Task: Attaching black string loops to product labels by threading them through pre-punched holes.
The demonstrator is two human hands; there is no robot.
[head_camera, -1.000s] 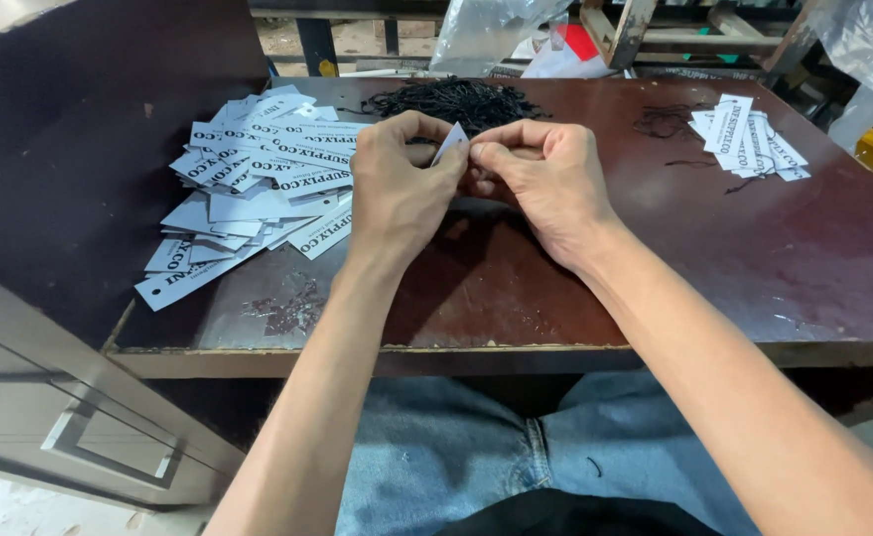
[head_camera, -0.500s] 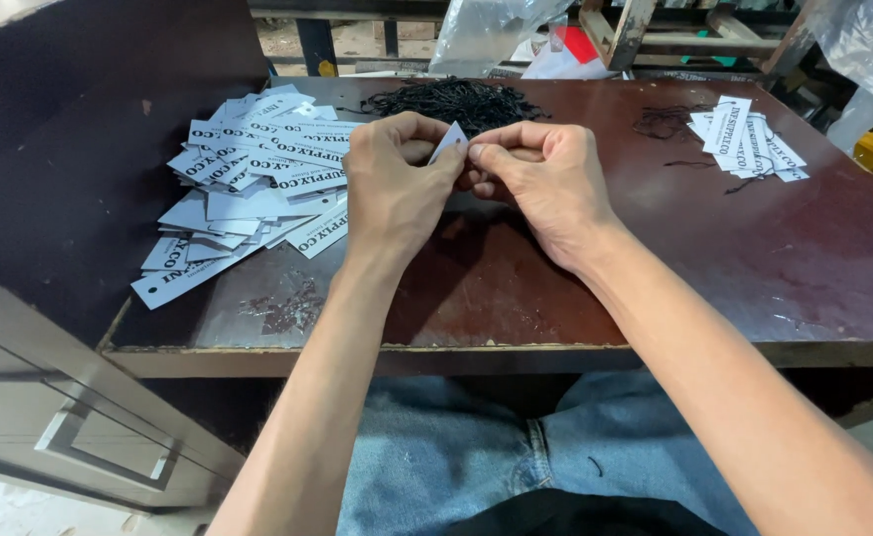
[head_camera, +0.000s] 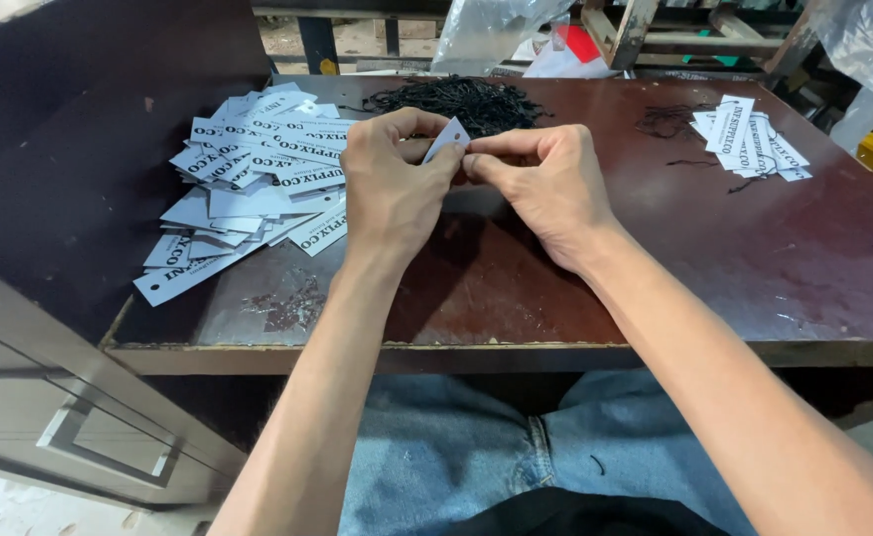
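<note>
Right now the left hand [head_camera: 389,189] pinches a small white paper tag [head_camera: 448,137] between thumb and fingertips, holding it up just above the brown table [head_camera: 575,288]. Meeting it from the other side, the right hand [head_camera: 545,184] has thumb and forefinger closed tight at the tag's lower edge; whether a thread sits in that pinch, I cannot tell. On the tag itself: white, slim, tilted, with a tiny punched hole near its upper end, and it hovers over the table's middle.

Just beyond the tag, toward the far edge of the table, lies a tangled heap of black strings [head_camera: 456,101]. Left of the tag sprawls a loose pile of white printed tags [head_camera: 248,184], overlapping every which way, some reaching the table's left edge. Well off to the tag's right, near the far corner, sits a smaller stack of tags with strings [head_camera: 749,137] trailing from it.

Worn, scuffed varnish shows on the tabletop, with a chipped patch near the front edge. Below the table, blue jeans [head_camera: 456,447]; to its left, a grey cabinet with a metal handle [head_camera: 109,457]. Behind the table, clear plastic sheeting [head_camera: 486,30] and wooden frames.
</note>
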